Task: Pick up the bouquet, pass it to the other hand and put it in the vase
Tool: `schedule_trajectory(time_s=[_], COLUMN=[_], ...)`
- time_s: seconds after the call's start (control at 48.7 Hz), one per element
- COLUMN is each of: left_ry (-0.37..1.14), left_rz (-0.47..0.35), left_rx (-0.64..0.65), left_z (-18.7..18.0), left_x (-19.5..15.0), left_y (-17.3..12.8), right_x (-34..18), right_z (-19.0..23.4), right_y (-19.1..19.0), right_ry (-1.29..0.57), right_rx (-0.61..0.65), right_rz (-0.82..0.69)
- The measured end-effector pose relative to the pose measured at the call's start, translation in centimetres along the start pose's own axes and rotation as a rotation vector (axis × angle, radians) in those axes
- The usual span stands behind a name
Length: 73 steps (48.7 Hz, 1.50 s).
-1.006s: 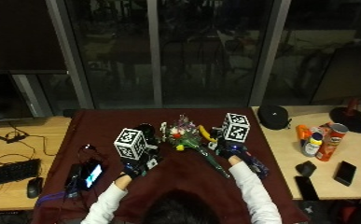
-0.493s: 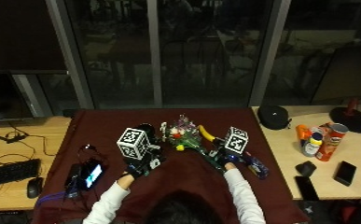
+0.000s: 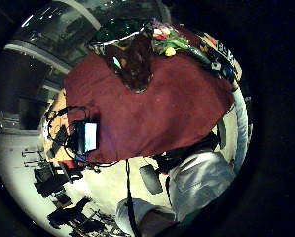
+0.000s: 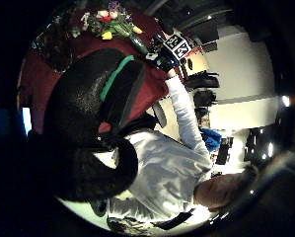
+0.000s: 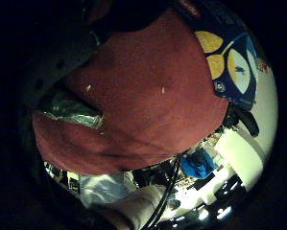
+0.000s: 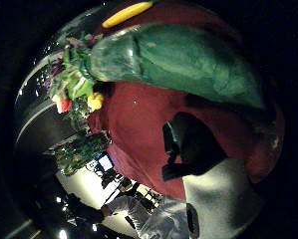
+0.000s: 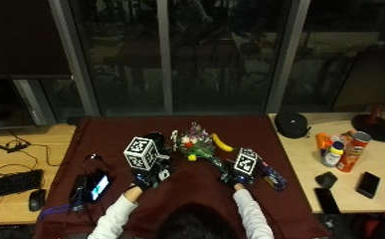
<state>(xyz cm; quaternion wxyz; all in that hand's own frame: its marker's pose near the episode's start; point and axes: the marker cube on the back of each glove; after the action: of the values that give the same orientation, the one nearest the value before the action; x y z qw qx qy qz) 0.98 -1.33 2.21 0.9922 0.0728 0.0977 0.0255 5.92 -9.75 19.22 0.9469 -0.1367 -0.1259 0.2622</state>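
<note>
Bouquet wrap fills the right thumb-side palm view; neither hand's grip state can be told.

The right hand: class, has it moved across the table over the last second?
Yes. The right hand has come toward the person, away from the banana, down to the bouquet stem end.

The cloth under my hands is dark maroon. My bouquet has a green wrap with red, yellow and purple-pink blooms; a yellow banana lies beside it. Both my gloves are black, my sleeves white. The packet is blue with yellow patches.
</note>
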Motion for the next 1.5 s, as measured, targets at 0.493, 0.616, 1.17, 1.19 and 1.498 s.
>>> schedule_trajectory(time_s=[0.493, 0.616, 1.17, 1.19, 1.498], left_ry=[-0.005, -0.011, 0.173, 0.217, 0.7], left_rz=[0.003, -0.011, 0.061, 0.076, 0.123], left_rx=[-0.011, -0.009, 0.142, 0.142, 0.166], left_z=[0.1, -0.4, -2.9, -3.1, -4.1], left_x=[0.0, -0.2, 3.6, 4.0, 9.0], left_y=[0.2, 0.1, -3.7, -4.0, -8.7], right_x=[-0.8, -0.4, -2.8, -3.1, -7.6], right_z=[-0.6, -0.4, -4.5, -4.8, -7.4], right_y=[0.8, -0.1, -0.7, -0.3, 5.1], right_ry=[0.067, -0.046, -0.796, -0.821, -1.122], right_rx=[-0.002, 0.094, 0.58, 0.594, 0.663], right_rz=[0.038, 0.004, -0.347, -0.372, -0.724])
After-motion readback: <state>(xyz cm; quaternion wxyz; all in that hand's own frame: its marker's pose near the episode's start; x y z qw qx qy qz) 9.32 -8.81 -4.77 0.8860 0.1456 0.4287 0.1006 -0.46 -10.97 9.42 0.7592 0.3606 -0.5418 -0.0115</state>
